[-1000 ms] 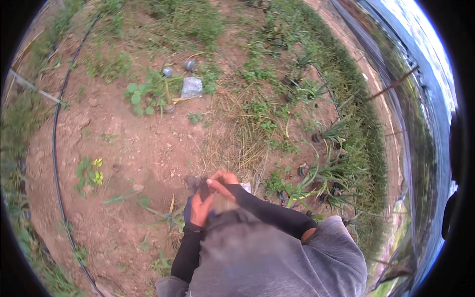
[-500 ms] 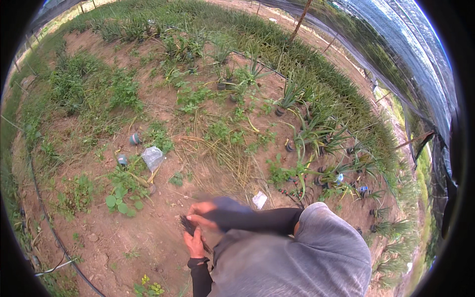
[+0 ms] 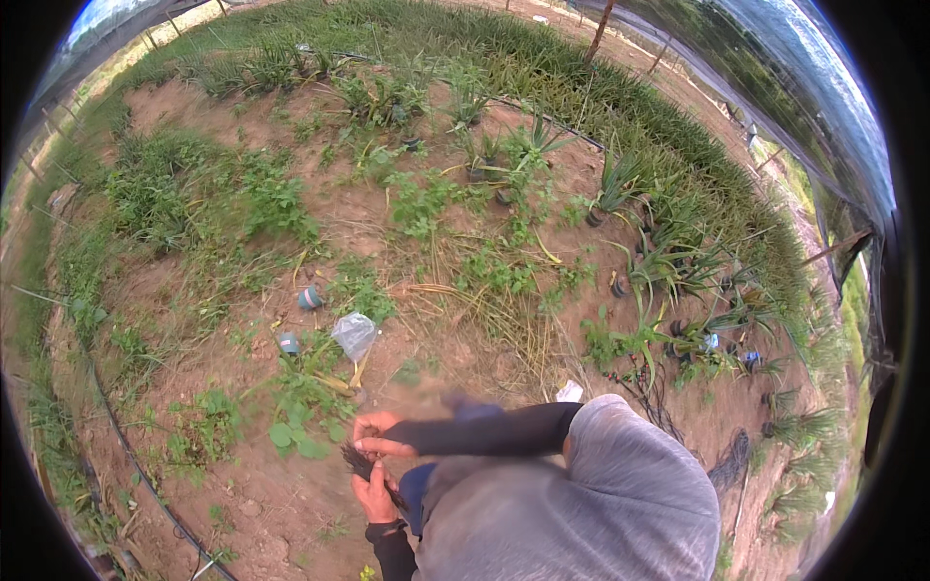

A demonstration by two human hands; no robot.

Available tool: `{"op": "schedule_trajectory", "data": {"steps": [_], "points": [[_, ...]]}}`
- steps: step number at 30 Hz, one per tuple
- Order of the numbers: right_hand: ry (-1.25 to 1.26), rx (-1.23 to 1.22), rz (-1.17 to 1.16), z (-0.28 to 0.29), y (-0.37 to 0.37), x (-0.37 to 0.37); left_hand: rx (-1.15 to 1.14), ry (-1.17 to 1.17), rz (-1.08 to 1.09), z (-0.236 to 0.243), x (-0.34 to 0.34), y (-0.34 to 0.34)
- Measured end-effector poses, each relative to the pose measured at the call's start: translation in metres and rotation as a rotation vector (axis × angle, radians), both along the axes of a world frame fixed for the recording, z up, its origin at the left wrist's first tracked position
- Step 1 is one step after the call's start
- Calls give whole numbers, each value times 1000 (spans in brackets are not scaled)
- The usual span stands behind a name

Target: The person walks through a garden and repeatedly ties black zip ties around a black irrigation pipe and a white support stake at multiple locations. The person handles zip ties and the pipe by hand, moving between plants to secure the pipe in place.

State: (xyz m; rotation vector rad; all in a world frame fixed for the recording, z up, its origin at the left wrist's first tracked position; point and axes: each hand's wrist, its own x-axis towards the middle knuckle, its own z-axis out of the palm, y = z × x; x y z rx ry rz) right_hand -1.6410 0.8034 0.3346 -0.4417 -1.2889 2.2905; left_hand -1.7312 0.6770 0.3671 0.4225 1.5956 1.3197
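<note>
My left hand (image 3: 373,496), with a dark band at its wrist, is closed round a bundle of thin dark strands (image 3: 359,462). The strands fan out at the upper end, and a short tail shows below the palm. My right hand (image 3: 381,433) reaches across from the right in a black sleeve. Its thumb and fingers are pinched at the upper end of the bundle, just above my left hand. Blur hides how many strands it grips. Both hands are over bare reddish soil, left of my grey shirt (image 3: 581,494).
A clear plastic bag (image 3: 355,335) and two small grey-blue pots (image 3: 310,298) lie among weeds ahead. Dry straw (image 3: 504,324) covers the middle ground. Potted spiky plants (image 3: 678,266) stand to the right, near a dark tangle (image 3: 731,463). A black hose (image 3: 126,445) runs along the left.
The view has swung left, so the ground things appear farther right. My hands stay together at the bundle, the right one now lower against its upper end. Blue trouser cloth shows beside them.
</note>
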Motion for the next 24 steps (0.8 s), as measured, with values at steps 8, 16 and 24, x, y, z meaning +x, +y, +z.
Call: {"op": "schedule_trajectory", "data": {"steps": [8, 16, 24], "points": [[-107, 115, -150, -4, 7, -68, 11, 76, -222, -25, -92, 18], [-151, -6, -198, 25, -40, -167, 53, 12, -221, -19, -207, -22], [-255, 70, -239, 42, -65, -244, 10, -26, -160, -33, -285, -65]]}}
